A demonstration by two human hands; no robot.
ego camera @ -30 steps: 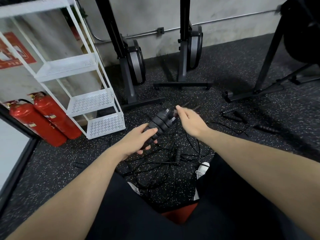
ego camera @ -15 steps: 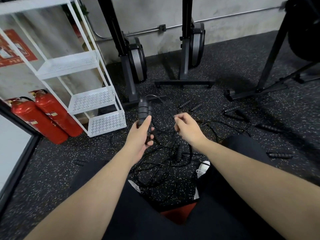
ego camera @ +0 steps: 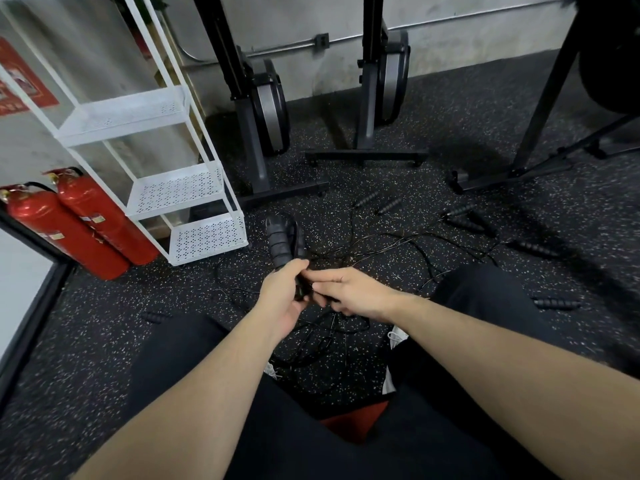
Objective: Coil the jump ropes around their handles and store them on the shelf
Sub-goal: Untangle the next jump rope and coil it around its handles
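Gym floor: right hand now beside handles.

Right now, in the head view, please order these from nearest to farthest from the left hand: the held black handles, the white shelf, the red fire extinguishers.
1. Black ribbed jump-rope handles, gripped in the left hand.
2. White perforated metal shelf, up-left.
3. Two red fire extinguishers, far left.

We count two red fire extinguishers, one white shelf with three visible tiers, two handles held together, and at least seven loose handles on the floor.
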